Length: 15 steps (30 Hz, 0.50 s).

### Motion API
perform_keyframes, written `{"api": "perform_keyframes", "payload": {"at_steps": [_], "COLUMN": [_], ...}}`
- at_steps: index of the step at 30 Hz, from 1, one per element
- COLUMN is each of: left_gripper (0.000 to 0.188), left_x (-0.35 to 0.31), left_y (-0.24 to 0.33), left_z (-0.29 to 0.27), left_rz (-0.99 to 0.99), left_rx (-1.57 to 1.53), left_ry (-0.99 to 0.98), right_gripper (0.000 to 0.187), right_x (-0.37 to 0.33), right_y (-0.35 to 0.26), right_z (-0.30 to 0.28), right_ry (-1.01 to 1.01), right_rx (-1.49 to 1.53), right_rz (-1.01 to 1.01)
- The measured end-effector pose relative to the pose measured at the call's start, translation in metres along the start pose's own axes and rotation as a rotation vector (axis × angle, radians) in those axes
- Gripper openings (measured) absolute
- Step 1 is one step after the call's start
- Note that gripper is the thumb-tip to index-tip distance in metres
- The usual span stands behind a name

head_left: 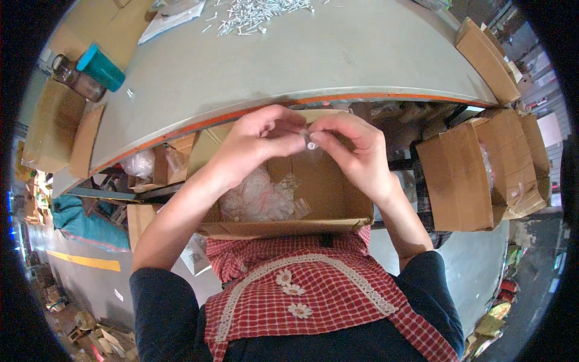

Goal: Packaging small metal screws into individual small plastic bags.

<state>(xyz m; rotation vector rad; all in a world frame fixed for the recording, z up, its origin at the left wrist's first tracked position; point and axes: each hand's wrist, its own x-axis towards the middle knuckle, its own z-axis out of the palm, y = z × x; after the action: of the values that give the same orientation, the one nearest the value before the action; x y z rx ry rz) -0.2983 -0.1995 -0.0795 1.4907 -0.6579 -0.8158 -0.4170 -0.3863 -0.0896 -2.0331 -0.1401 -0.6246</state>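
My left hand and my right hand meet above an open cardboard box at my lap. Both are closed in a pinch, fingertips almost touching. Between them is a small clear plastic bag with a little white piece at its lower end. The fingers cover most of the bag, so its opening cannot be made out. Below my left wrist, in the box, lies a heap of small clear plastic bags, some with red lines and small pale parts inside.
A grey table with an orange edge stands just beyond my hands. On it are a pile of screws, a teal cup and a dark jar. Cardboard boxes stand at left and right.
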Motion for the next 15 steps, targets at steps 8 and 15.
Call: {"api": "perform_keyframes", "payload": {"at_steps": [8, 15], "left_gripper": [0.011, 0.004], "left_x": [-0.001, -0.004], "left_y": [0.000, -0.003], "left_z": [0.012, 0.011], "left_rz": [0.340, 0.551], "left_rx": [0.566, 0.792], "left_ry": [0.110, 0.210], "right_gripper": [0.023, 0.034], "right_x": [0.004, 0.010], "right_y": [-0.006, -0.007], "right_z": [0.007, -0.002], "right_ry": [0.029, -0.115], "right_rx": [-0.004, 0.024], "right_rz": [0.070, 0.184]}}
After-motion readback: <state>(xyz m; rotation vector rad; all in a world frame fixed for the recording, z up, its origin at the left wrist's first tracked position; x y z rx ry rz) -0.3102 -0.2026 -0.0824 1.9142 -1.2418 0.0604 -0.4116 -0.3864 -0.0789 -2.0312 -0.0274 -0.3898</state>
